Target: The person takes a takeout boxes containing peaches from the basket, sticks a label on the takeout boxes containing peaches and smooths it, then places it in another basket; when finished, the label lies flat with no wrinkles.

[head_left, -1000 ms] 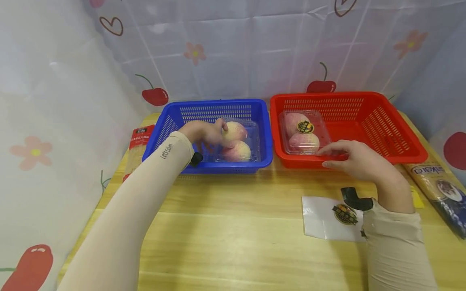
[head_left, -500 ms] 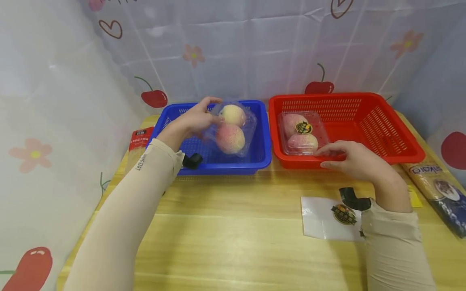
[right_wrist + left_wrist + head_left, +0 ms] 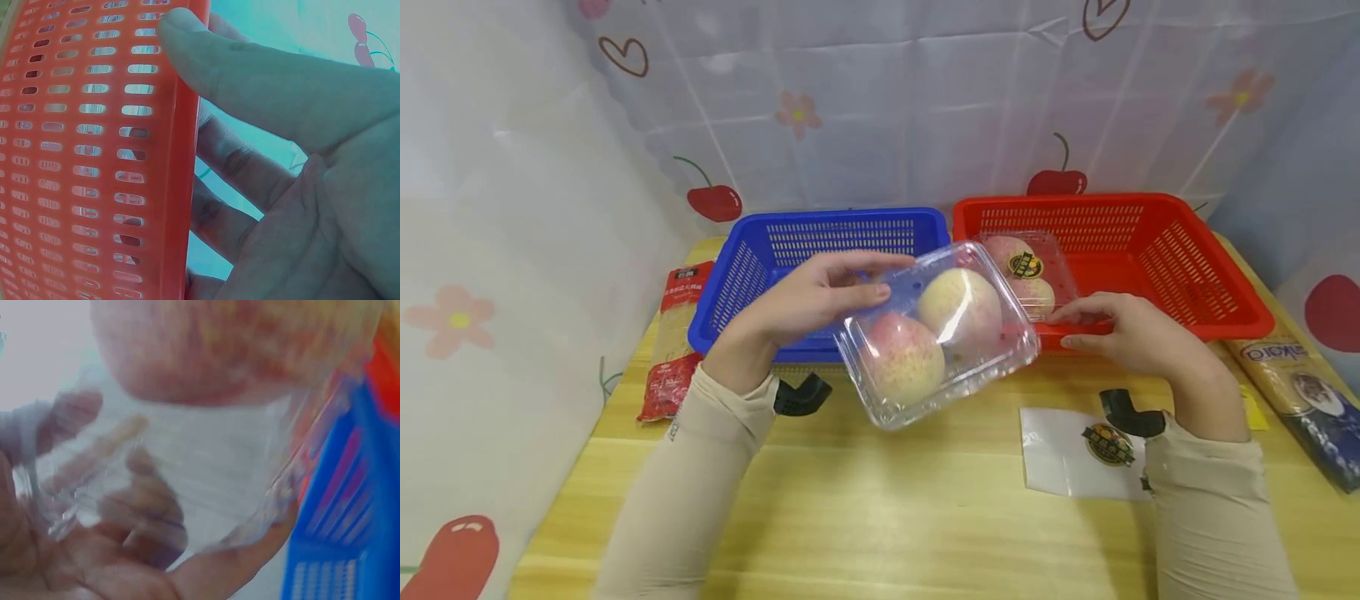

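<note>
My left hand (image 3: 808, 302) grips one end of a clear plastic clamshell box (image 3: 880, 408) with two pink-and-yellow peaches (image 3: 961, 307) inside. It holds the box tilted, above the table and in front of the baskets. In the left wrist view a peach (image 3: 231, 350) looms close, and the fingers show through the clear plastic. My right hand (image 3: 1123, 329) pinches the front rim of the red basket (image 3: 1187, 267), thumb outside and fingers over the inside, as the right wrist view shows. Inside that basket, at its left, lies another clear box with two peaches (image 3: 1033, 296) and a black-and-gold sticker.
A blue basket (image 3: 737, 279) stands left of the red one. A red-labelled noodle packet (image 3: 677, 333) lies at its left. A white packet with a round label (image 3: 1067, 450) rests on the table (image 3: 865, 517). A brown-and-blue bag (image 3: 1300, 392) lies at the far right.
My left hand has lifted the peach box out of the blue basket and brought it toward me and to the right. The right hand has stayed at the red basket's rim.
</note>
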Action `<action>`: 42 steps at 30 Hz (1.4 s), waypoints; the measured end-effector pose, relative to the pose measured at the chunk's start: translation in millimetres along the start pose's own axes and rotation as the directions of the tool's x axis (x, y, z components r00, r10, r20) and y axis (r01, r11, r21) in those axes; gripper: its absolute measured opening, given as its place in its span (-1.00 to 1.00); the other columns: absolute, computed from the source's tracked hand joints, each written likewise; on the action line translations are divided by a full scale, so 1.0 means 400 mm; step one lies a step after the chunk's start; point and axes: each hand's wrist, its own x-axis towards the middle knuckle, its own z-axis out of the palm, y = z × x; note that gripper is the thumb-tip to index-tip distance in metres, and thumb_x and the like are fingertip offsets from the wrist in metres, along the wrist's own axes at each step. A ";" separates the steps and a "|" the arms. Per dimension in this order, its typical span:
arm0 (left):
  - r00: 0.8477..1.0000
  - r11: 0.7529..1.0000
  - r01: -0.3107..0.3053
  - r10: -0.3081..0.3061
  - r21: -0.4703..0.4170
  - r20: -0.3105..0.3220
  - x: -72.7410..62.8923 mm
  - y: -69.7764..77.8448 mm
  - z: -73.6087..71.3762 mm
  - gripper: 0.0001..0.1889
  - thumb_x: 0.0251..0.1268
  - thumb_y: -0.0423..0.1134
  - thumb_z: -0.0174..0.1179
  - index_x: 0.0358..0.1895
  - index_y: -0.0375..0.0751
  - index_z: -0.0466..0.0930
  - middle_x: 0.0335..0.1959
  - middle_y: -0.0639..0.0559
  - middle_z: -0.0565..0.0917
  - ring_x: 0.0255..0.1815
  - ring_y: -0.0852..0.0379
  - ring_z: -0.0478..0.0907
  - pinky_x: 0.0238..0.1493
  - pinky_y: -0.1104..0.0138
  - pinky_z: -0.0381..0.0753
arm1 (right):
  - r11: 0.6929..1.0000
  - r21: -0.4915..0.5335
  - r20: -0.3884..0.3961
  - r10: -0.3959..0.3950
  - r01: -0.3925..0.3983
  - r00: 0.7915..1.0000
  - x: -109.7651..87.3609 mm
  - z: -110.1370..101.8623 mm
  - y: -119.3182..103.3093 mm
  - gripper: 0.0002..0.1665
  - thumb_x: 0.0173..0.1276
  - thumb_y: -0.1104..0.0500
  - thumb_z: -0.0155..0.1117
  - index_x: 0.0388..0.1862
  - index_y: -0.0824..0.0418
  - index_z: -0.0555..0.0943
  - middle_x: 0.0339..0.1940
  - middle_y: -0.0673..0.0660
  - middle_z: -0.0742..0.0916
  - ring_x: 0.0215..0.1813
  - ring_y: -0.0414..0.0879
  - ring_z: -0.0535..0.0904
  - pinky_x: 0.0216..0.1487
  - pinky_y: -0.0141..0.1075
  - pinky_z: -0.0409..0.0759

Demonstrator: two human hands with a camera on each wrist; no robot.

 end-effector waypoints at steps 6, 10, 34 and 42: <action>0.955 0.983 -0.122 0.080 0.136 0.285 -0.013 -0.075 0.081 -0.59 0.50 -0.28 0.14 0.35 -0.19 0.55 0.18 0.06 0.59 0.19 0.09 0.50 0.18 0.17 0.55 | 0.999 -0.014 -0.020 -0.047 0.047 0.999 0.001 0.002 0.004 -0.66 0.27 0.21 0.50 0.04 0.10 0.75 -0.05 0.13 0.74 0.00 0.12 0.57 0.06 0.16 0.55; 0.907 0.982 -0.153 0.094 0.114 0.410 -0.014 -0.127 0.116 -0.58 0.51 -0.26 0.13 0.36 -0.21 0.53 0.06 0.05 0.59 0.09 0.10 0.50 0.10 0.20 0.56 | 0.999 -0.025 -0.018 -0.037 0.036 0.999 0.002 0.001 0.002 -0.65 0.27 0.18 0.50 0.06 0.08 0.75 -0.03 0.14 0.74 0.00 0.12 0.55 0.05 0.16 0.56; 0.906 0.999 0.009 0.013 -0.050 0.423 0.018 -0.290 0.073 -0.55 0.52 -0.31 0.08 0.39 -0.35 0.44 0.37 -0.05 0.49 0.36 0.04 0.38 0.36 0.14 0.39 | 0.999 -0.039 -0.010 -0.023 0.023 1.000 0.002 -0.004 -0.003 -0.64 0.27 0.19 0.50 0.06 0.08 0.75 -0.07 0.13 0.74 0.00 0.13 0.55 0.05 0.19 0.55; 0.913 0.999 -0.023 0.001 0.048 0.407 0.026 -0.310 0.076 -0.57 0.55 -0.28 0.05 0.40 -0.28 0.46 0.35 0.00 0.51 0.32 0.08 0.41 0.34 0.17 0.41 | 1.000 -0.025 -0.001 0.010 -0.010 1.000 0.003 0.002 -0.002 -0.62 0.29 0.17 0.49 0.10 0.07 0.74 -0.02 0.15 0.73 0.03 0.14 0.53 0.05 0.20 0.56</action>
